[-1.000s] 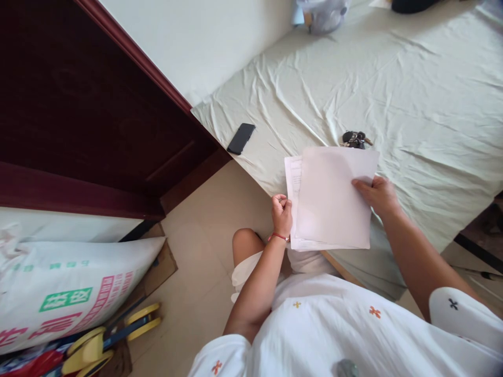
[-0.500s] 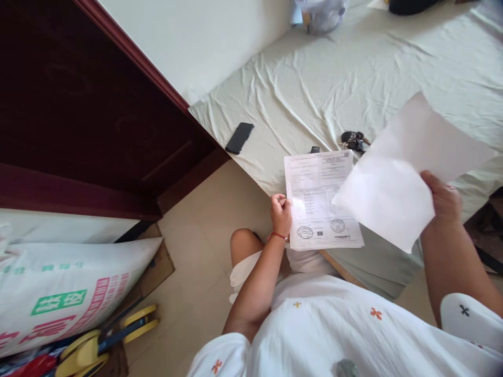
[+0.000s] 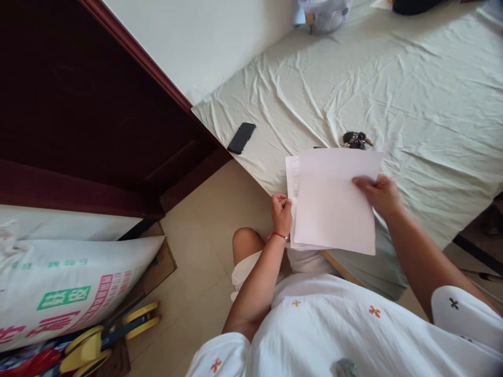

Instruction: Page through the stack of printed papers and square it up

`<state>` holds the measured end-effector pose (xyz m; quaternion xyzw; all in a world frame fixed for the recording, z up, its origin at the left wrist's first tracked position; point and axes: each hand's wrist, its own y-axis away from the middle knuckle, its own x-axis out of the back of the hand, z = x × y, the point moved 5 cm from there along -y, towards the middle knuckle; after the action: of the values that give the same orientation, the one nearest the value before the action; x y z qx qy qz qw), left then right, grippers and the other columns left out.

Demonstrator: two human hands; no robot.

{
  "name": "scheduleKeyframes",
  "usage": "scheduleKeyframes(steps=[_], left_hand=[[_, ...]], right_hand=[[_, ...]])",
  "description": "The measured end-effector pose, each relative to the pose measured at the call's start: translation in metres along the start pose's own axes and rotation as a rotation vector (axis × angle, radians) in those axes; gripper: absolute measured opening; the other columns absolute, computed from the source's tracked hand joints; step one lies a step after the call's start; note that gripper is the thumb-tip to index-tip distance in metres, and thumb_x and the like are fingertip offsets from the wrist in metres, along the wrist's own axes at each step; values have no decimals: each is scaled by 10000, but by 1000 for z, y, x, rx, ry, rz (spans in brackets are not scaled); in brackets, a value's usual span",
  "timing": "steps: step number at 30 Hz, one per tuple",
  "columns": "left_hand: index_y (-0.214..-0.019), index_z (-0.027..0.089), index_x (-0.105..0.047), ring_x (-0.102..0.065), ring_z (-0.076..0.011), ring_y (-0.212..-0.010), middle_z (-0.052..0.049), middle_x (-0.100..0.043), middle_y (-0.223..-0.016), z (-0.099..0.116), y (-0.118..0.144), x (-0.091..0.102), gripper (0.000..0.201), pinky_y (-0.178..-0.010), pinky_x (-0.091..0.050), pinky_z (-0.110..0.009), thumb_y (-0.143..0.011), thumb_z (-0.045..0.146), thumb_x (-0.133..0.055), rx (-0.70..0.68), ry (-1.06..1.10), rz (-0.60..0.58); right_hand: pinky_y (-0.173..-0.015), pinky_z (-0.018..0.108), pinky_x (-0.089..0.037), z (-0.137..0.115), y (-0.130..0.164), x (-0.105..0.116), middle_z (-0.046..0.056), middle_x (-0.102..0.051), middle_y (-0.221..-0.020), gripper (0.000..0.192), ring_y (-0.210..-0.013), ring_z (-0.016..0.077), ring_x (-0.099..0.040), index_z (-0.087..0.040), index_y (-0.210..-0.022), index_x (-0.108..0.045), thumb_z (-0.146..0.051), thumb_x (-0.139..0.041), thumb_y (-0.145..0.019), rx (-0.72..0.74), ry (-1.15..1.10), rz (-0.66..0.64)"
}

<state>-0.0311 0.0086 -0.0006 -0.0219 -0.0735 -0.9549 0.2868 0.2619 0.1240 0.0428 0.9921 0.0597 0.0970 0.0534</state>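
My left hand (image 3: 282, 214), a red cord on its wrist, is closed on the left edge of a stack of printed documents (image 3: 290, 183). Only a strip of print along the stack's left side shows. Over the rest lies a blank-faced sheet of paper (image 3: 334, 204), slightly tilted. My right hand (image 3: 380, 195) grips that sheet near its right edge, thumb on top and the other fingers mostly hidden behind. Whether the sheet touches the stack all over, I cannot tell.
Just beyond the papers, a bunch of keys (image 3: 356, 140) lies on the pale bedsheet (image 3: 432, 104). A black phone-like object (image 3: 241, 137) rests near the bed's edge. A clear plastic tub (image 3: 325, 18) stands against the wall. Large white sack (image 3: 70, 283) and yellow-wheeled item (image 3: 84, 351) fill the lower left.
My right hand has moved left with its sheet, which now covers most of the stack's printed page and the stamps. My left hand keeps its hold in the same place.
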Motion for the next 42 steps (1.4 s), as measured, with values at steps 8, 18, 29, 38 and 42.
scheduleKeyframes(steps=[8, 18, 29, 38, 42], left_hand=[[-1007, 249, -486, -470, -126, -573, 97, -493, -638, -4, 1, 0, 258, -628, -365, -245, -895, 324, -706, 32, 25, -4], [-1045, 235, -515, -492, -140, -598, 52, -585, -701, -3, 2, 2, 285, -616, -370, -271, -945, 465, -648, 2, 64, 27], [-1058, 234, -504, -548, -147, -610, 76, -579, -648, 3, 2, 1, 200, -677, -403, -277, -909, 249, -636, -43, -43, 14], [-1105, 228, -523, -604, -159, -652, 57, -617, -665, 9, 4, 0, 244, -692, -427, -281, -914, 288, -663, -78, -24, -5], [-1115, 227, -529, -605, -157, -665, 42, -636, -696, 10, 4, 3, 303, -702, -449, -282, -908, 362, -705, -50, 29, -27]], right_hand=[[-497, 264, -498, -7, -4, -23, 42, -751, -785, 383, -632, 193, -655, -212, -844, -735, -593, -768, -842, 83, 184, -108], [-544, 271, -515, -17, -2, -33, 56, -751, -801, 358, -688, 212, -674, -197, -847, -720, -555, -737, -850, 97, 194, -108], [-865, 429, -535, -10, -10, -19, 70, -722, -963, 334, -876, 264, -644, -246, -1092, -668, -314, -731, -771, 200, 540, 200], [-907, 455, -520, 14, -25, -8, 85, -753, -1044, 575, -916, 276, -676, -249, -1289, -613, -437, -778, -771, -3, 375, 173], [-760, 382, -549, 12, -24, -19, 26, -759, -882, 614, -787, 237, -698, -241, -1224, -638, -458, -855, -692, -121, 91, 58]])
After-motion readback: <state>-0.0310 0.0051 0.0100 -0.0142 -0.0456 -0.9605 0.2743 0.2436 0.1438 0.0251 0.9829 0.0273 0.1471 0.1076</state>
